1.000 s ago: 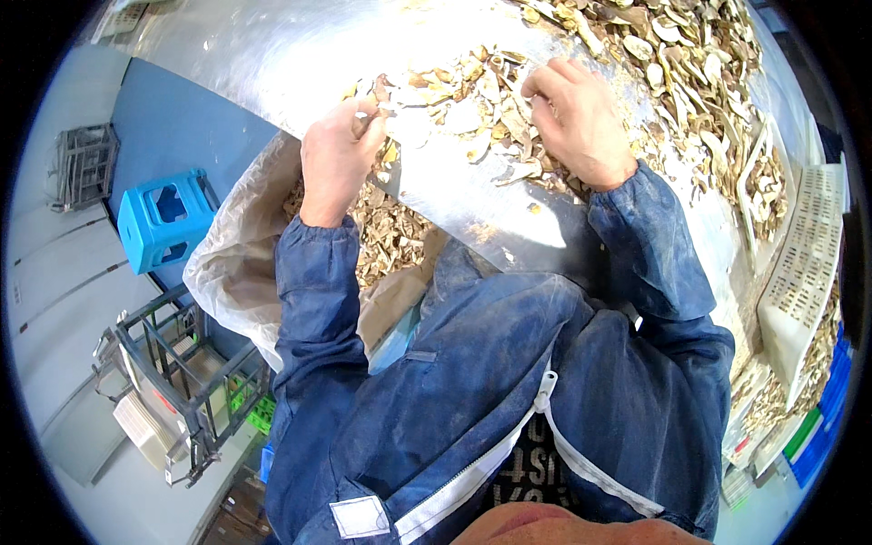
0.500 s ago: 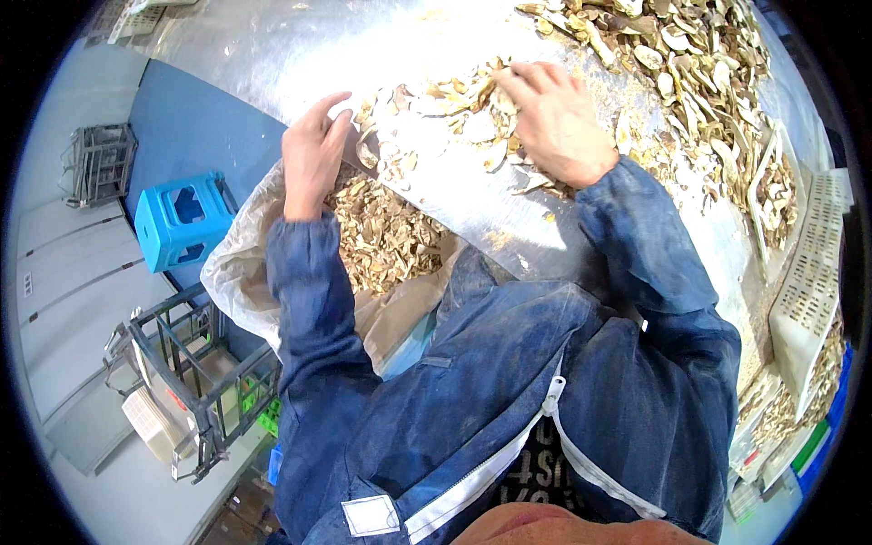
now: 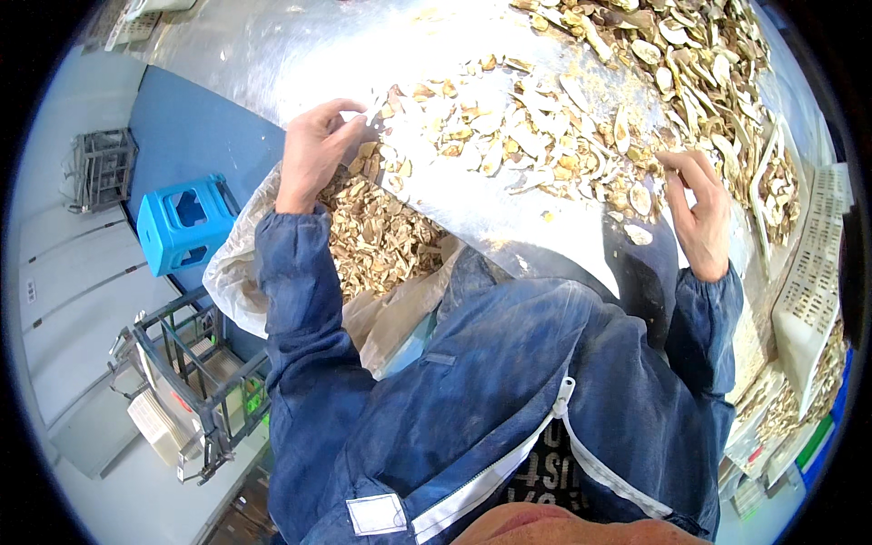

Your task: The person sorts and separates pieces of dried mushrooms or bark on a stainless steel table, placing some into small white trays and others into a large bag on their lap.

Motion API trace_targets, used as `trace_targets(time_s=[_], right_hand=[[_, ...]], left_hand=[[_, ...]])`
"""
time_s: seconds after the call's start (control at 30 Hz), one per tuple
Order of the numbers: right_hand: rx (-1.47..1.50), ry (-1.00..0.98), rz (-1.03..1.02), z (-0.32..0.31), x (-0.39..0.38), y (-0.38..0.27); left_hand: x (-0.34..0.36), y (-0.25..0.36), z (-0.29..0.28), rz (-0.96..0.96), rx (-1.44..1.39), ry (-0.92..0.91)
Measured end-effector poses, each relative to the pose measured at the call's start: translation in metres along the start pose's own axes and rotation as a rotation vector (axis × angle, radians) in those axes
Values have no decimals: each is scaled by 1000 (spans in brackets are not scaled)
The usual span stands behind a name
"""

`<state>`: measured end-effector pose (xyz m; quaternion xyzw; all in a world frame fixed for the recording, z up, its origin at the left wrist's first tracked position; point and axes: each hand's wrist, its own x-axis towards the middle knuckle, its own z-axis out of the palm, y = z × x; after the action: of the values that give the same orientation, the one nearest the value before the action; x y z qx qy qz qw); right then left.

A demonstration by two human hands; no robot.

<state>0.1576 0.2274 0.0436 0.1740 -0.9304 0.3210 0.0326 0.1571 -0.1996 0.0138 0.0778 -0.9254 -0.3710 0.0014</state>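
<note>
Many dried mushroom slices (image 3: 554,136) lie spread in a band across a shiny metal table (image 3: 509,218) in front of me. My left hand (image 3: 318,150) is at the table's left edge, above an opened sack (image 3: 250,263) filled with smaller mushroom pieces (image 3: 386,241). Its thumb and forefinger stretch toward the left end of the band, with a gap between them. At the band's right end is my right hand (image 3: 701,211), fingers bent and parted from the thumb. The fingertips reach the slices there, and nothing shows in its grasp.
A large heap of mushroom slices (image 3: 699,73) covers the far right. Beyond my right hand stands a white perforated basket (image 3: 808,282). At the left are a blue plastic stool (image 3: 182,222) and a dark metal frame cart (image 3: 195,372).
My right hand has moved right and nearer to me, from the middle of the slices to their right end. The slices now lie more spread out. My left hand has shifted slightly.
</note>
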Motion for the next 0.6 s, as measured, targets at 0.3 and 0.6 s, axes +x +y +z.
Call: trace_targets(time_s=[0.3, 0.6], right_hand=[[32, 16, 73, 4, -25, 1], [-32, -138, 368, -22, -61, 25]], left_hand=[[11, 2, 21, 0, -15, -91], [-12, -8, 8, -146, -1128, -98]])
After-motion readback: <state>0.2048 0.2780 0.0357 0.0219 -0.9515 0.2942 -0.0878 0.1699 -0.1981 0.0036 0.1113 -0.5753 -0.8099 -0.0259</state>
